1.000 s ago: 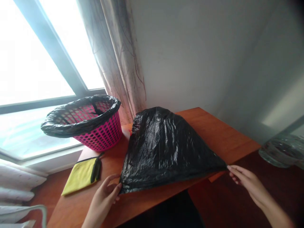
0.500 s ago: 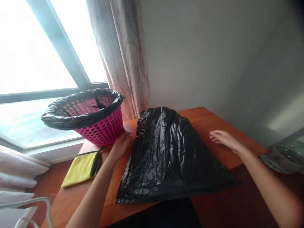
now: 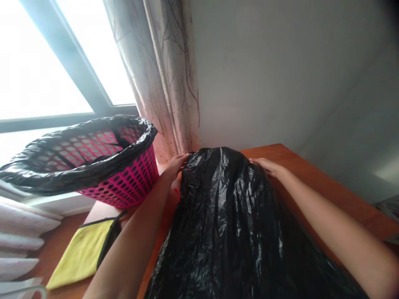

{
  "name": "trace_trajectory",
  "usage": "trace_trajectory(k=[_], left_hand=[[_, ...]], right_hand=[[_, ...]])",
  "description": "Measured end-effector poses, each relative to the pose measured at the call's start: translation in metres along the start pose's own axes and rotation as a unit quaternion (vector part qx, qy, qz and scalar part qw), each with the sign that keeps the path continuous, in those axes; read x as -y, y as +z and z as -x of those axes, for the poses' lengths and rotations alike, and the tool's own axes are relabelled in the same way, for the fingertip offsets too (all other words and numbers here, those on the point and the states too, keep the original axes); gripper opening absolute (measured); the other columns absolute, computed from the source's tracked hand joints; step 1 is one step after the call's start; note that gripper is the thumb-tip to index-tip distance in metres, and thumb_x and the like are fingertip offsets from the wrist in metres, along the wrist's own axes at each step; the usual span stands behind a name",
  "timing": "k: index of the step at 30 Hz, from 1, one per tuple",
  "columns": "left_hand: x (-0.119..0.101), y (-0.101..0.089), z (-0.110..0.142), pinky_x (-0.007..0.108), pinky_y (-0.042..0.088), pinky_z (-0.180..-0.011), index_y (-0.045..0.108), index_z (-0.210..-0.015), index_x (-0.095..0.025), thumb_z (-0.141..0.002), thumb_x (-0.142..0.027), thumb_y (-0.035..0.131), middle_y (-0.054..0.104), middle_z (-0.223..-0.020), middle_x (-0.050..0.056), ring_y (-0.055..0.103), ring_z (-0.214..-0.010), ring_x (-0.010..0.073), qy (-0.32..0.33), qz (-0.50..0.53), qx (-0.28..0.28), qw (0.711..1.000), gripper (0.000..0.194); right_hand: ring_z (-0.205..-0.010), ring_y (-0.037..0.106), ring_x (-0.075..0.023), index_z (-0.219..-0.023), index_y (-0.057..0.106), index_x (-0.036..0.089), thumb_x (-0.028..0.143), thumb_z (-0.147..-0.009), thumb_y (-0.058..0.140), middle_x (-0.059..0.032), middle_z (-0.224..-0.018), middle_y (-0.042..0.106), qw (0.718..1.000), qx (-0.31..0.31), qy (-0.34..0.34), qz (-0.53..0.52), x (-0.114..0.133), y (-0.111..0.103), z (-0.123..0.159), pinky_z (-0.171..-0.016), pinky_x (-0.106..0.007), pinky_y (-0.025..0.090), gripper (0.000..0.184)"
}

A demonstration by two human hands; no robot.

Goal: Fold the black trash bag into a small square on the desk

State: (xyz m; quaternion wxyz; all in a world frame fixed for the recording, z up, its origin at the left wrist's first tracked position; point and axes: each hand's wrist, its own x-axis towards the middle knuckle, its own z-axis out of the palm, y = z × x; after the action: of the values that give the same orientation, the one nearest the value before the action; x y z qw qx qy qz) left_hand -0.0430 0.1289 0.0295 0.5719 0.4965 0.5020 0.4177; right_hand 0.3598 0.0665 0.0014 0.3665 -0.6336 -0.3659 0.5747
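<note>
A large black plastic bag (image 3: 224, 224) spreads across the table toward me, wrinkled and shiny, its far end rounded and raised. My left hand (image 3: 177, 164) is at the bag's far left corner, fingers closed on the edge. At the far right edge, my right hand (image 3: 265, 165) has its fingers against the plastic, apparently gripping it; the thumb is hard to make out. Beside my left forearm stands a pink perforated basket (image 3: 134, 178) with a black liner (image 3: 124, 174) folded over its rim. A small red bit (image 3: 177, 192) shows at the bag's left side.
A yellow cloth pouch (image 3: 81, 254) with dark trim lies left of my left forearm. The wooden table (image 3: 299, 174) extends to the right, with a wall behind it. A curtain (image 3: 170, 83) and window stand at the back left. A pale curved tube (image 3: 39, 288) is at lower left.
Both hands have moved to the far end of the bag, the right one from off to its side, and now touch its edges. The view has shifted closer to basket and bag.
</note>
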Motion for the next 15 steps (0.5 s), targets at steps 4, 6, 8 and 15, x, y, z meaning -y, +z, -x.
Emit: trace_trajectory(k=[4, 6, 8, 15], left_hand=[[-0.002, 0.000, -0.008, 0.025, 0.047, -0.066, 0.066, -0.079, -0.018, -0.060, -0.043, 0.081, 0.070, -0.080, 0.003, 0.064, -0.073, 0.0153, 0.011, 0.020, -0.007, 1.000, 0.035], [-0.004, 0.000, -0.009, 0.024, 0.047, -0.065, 0.064, -0.078, -0.018, -0.061, -0.043, 0.079, 0.069, -0.080, 0.002, 0.064, -0.072, 0.0144, 0.018, 0.031, -0.012, 0.999, 0.033], [-0.008, 0.002, -0.010, 0.024, 0.046, -0.061, 0.062, -0.077, -0.018, -0.062, -0.043, 0.077, 0.067, -0.075, 0.001, 0.063, -0.068, 0.0139, 0.024, 0.038, -0.015, 0.999, 0.033], [-0.019, 0.006, -0.010, 0.021, 0.040, -0.051, 0.060, -0.083, -0.017, -0.065, -0.037, 0.072, 0.062, -0.070, -0.001, 0.058, -0.059, 0.0122, 0.046, 0.021, -0.040, 0.998, 0.030]], right_hand=[[-0.071, 0.071, -0.0219, -0.083, 0.073, 0.018, 0.030, -0.086, 0.064, -0.0060, -0.081, 0.077, 0.999, 0.047, 0.001, -0.002, 0.002, 0.008, -0.003, -0.067, -0.030, 0.057, 0.016], [-0.079, 0.072, -0.0223, -0.087, 0.075, 0.018, 0.028, -0.083, 0.064, -0.0058, -0.088, 0.078, 0.997, 0.078, -0.020, -0.006, 0.005, 0.012, 0.001, -0.073, -0.029, 0.058, 0.015], [-0.084, 0.072, -0.0222, -0.089, 0.075, 0.018, 0.025, -0.081, 0.065, -0.0055, -0.092, 0.078, 0.994, 0.100, -0.049, -0.015, 0.009, 0.018, 0.007, -0.077, -0.028, 0.057, 0.015], [-0.077, 0.070, -0.0201, -0.090, 0.073, 0.018, 0.025, -0.079, 0.072, -0.0061, -0.091, 0.077, 0.993, 0.081, -0.087, -0.011, 0.019, 0.016, 0.021, -0.075, -0.030, 0.057, 0.014]])
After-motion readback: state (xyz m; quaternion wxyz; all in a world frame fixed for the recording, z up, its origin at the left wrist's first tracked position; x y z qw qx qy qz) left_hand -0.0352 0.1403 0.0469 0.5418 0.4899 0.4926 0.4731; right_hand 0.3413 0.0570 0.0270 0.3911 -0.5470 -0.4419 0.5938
